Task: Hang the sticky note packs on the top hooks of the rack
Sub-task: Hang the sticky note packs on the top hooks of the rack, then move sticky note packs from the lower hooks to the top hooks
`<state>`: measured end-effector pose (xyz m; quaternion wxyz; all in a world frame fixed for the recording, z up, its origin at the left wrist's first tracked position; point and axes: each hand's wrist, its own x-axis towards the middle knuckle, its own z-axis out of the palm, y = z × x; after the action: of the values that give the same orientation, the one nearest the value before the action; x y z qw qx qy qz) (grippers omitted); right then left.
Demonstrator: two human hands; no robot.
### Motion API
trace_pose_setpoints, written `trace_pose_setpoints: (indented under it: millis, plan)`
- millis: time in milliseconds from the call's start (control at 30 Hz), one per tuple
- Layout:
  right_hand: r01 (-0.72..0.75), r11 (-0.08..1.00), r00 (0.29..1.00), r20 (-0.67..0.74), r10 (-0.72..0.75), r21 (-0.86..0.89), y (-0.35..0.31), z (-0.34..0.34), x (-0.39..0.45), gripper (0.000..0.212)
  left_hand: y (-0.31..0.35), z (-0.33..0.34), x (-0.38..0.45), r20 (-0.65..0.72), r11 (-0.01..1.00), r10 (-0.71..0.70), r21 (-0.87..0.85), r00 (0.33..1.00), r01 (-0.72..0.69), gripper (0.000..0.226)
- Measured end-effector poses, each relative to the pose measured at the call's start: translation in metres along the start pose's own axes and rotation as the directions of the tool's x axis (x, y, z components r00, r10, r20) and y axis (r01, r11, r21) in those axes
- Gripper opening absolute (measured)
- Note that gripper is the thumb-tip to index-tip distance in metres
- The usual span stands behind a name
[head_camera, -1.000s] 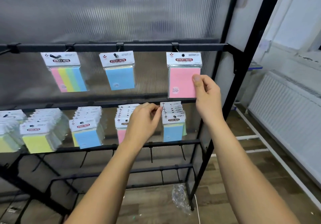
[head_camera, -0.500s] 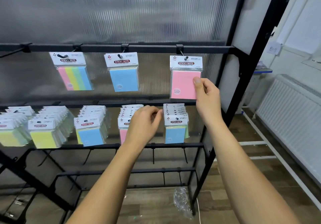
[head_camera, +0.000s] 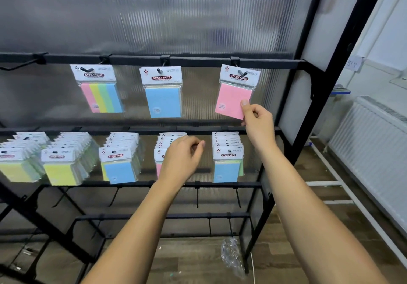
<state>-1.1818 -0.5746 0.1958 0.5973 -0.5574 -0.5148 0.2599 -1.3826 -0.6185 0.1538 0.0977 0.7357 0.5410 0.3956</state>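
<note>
**Right hand pinching pink pack on the rightmost top hook**

Right hand [head_camera: 257,122]: thumb lies on the front of the pink sticky note pack in clear wrap with a white header card [head_camera: 236,94], at the pack's lower right corner; the other fingers curl behind the edge, so the corner is pinched. The pack hangs from the rightmost top hook [head_camera: 241,72] at about 1 o'clock in the view, tilted, its lower edge swung toward 7 o'clock.

Left hand [head_camera: 184,158]: fingers loosely curled, thumb tip close to the forefinger, holding nothing that I can see. It sits in front of the middle-row stack of pink packs [head_camera: 159,158], at 6 o'clock from the blue pack above. Contact with that stack: cannot tell.

Top black rail [head_camera: 198,60], moving toward 9 o'clock from the pink pack: a blue sticky note pack [head_camera: 163,98] on the next hook, hanging straight; then a striped pink, yellow, green and blue pack [head_camera: 101,92], slightly tilted; then a bare black hook [head_camera: 22,63] at the far end.

Middle row, below: a blue-fronted stack [head_camera: 226,162] at 6 o'clock from the pink pack, another blue-fronted stack [head_camera: 120,167], and two yellow-fronted stacks [head_camera: 61,169] further toward 9 o'clock.

Behind the black metal rack frame [head_camera: 343,67]: a ribbed translucent panel [head_camera: 154,12]. On the wooden floor at 5 o'clock, crumpled clear plastic wrap [head_camera: 232,255]. At 3 o'clock, a white radiator [head_camera: 374,147].
</note>
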Motion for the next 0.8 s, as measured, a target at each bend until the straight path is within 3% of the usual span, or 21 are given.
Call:
trace_pose_setpoints:
  millis: [267,367,567,800]
  plan:
    - [-0.158,0.987,0.984,0.081,0.159,-0.015,0.030,-0.002,-0.050,0.028,-0.013,0.015,-0.021,0.066,0.998,-0.024,0.057,0.998,0.021,0.024]
    - [-0.145,0.977,0.983,0.089,0.160,-0.155,0.053,-0.002,-0.075,0.029,-0.020,0.022,-0.033,0.110,0.994,-0.030,0.104,0.993,0.019,0.025]
    - [-0.135,0.850,0.966,0.123,0.228,-0.509,0.085,0.000,-0.107,0.034,-0.034,0.030,-0.055,0.186,0.985,-0.106,0.155,0.977,0.078,0.025]
    - [-0.214,0.787,0.947,0.074,0.312,-0.578,0.103,0.004,-0.107,0.037,-0.060,0.025,-0.064,0.164,0.950,-0.280,0.190,0.946,0.249,0.020]
